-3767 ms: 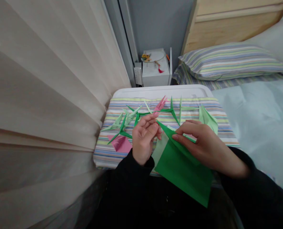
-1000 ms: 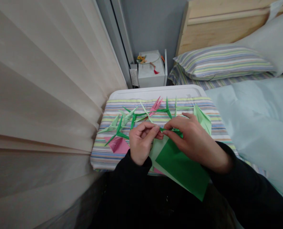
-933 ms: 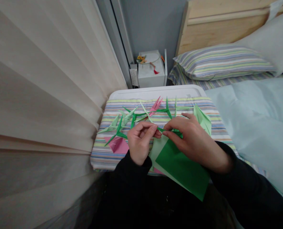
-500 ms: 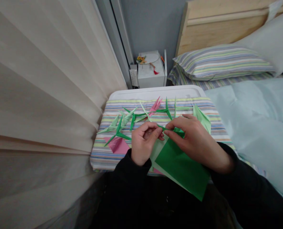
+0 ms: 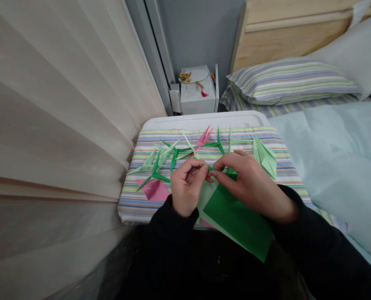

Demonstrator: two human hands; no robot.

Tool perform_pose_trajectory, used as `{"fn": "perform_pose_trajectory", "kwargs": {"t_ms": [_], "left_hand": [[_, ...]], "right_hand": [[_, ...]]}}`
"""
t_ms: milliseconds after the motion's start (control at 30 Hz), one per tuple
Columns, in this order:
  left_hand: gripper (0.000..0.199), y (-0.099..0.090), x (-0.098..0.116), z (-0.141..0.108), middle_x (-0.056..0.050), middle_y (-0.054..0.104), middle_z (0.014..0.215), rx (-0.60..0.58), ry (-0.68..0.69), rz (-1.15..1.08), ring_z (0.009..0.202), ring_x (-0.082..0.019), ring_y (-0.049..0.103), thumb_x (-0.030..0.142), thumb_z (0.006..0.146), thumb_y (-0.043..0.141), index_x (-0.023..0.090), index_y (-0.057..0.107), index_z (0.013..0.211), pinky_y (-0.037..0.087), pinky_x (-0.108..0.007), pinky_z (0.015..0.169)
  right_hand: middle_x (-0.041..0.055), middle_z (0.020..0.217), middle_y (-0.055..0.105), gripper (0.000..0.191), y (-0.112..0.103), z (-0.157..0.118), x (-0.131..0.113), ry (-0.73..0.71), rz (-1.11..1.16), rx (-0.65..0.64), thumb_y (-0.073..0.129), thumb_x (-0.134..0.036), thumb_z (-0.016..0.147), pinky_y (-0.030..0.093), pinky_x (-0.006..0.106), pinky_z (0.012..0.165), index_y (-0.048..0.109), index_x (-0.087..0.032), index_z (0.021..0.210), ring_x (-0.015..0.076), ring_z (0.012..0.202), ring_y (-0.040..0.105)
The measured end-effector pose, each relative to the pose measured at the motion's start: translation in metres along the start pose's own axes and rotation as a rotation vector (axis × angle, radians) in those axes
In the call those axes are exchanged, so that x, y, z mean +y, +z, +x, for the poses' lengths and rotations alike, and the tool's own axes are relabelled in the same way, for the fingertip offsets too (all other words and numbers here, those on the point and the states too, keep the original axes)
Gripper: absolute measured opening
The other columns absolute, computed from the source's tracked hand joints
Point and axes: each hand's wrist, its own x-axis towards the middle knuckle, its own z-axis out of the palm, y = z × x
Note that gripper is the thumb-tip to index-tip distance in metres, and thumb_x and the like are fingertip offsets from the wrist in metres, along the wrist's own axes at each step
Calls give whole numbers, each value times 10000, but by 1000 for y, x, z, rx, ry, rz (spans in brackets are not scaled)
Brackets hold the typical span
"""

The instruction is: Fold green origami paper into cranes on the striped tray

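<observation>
Betw. hands (image 5: 250,191), creased green origami paper (image 5: 227,170)

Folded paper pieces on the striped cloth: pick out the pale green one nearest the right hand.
The pale green folded piece beside the right hand, at the cloth's right; the other pale green pieces lie left, past the left hand.

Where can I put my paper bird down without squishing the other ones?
Striped cloth shows between the pink paper and the cloth's front edge, and right of the pale green crane. The white tray rim behind it is bare too. It's crowded along the middle, where green and pink cranes overlap, above the left hand and right hand.
</observation>
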Motion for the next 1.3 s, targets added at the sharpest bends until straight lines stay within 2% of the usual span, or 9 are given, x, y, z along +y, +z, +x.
{"fn": "perform_pose_trajectory", "kwargs": {"t_ms": [233, 400, 633, 700, 767, 867, 1033, 1133, 1300], "left_hand": [[69, -4, -16, 0, 19, 663, 673, 168, 76, -98, 563, -97, 622, 241, 888, 728, 174, 714, 887, 509, -203, 542], [93, -3, -15, 0, 25, 641, 651, 155, 79, -106, 543, -91, 600, 259, 921, 701, 170, 697, 892, 495, -210, 546], [128, -4, -14, 1, 30, 612, 661, 194, 95, -116, 541, -73, 571, 277, 931, 693, 170, 678, 863, 478, -192, 543], [162, -5, -11, 1, 12, 630, 741, 141, 49, -143, 564, -77, 586, 331, 933, 687, 174, 673, 894, 493, -200, 541], [222, -4, -8, 1, -6, 644, 827, 17, -7, -124, 596, -88, 604, 375, 874, 749, 179, 672, 946, 514, -207, 535], [275, -2, -2, 1, -2, 650, 833, -138, -74, -16, 579, -88, 611, 321, 774, 838, 181, 667, 938, 527, -195, 515], [155, -1, 0, 1, 0, 656, 800, -125, -85, 30, 544, -92, 637, 229, 793, 790, 180, 662, 864, 535, -195, 499], [133, -1, 0, 1, -3, 661, 781, -132, -128, 28, 555, -103, 652, 198, 782, 779, 176, 663, 843, 544, -201, 507], [138, 0, -1, 0, 8, 653, 695, -236, -236, -13, 585, -132, 693, 169, 767, 775, 174, 643, 807, 569, -214, 527]], "right_hand": [[45, 835, 726, 80, 3, 1, 2, 12, -28, -47, 667, -181, 898, 387, 383, 848, 668, -187, 819, 239, 849, 645], [38, 826, 728, 95, -1, 2, 4, 11, -33, -100, 653, -196, 905, 375, 385, 859, 662, -185, 811, 225, 827, 646], [25, 781, 720, 100, -7, 3, 4, 36, 19, -165, 641, -203, 899, 377, 334, 761, 661, -190, 801, 200, 774, 628], [27, 790, 728, 96, -7, 3, 5, 31, 13, -178, 645, -211, 901, 384, 338, 768, 673, -188, 812, 205, 783, 637], [26, 814, 747, 104, -8, 3, 8, 19, 20, -200, 633, -216, 916, 394, 349, 796, 694, -191, 836, 206, 796, 654], [21, 850, 775, 126, -12, 3, 12, -12, -2, -222, 623, -219, 935, 400, 382, 877, 716, -206, 850, 212, 831, 680], [-1, 863, 794, 66, -28, 4, 17, -15, -112, -231, 666, -215, 899, 376, 453, 993, 715, -231, 856, 233, 857, 715], [-17, 836, 791, 55, -39, 6, 20, -2, -86, -228, 669, -206, 881, 419, 412, 938, 687, -242, 918, 232, 869, 729], [-26, 830, 788, 127, -49, 10, 24, 12, -84, -222, 691, -186, 840, 437, 371, 865, 626, -243, 933, 221, 837, 732]]}}
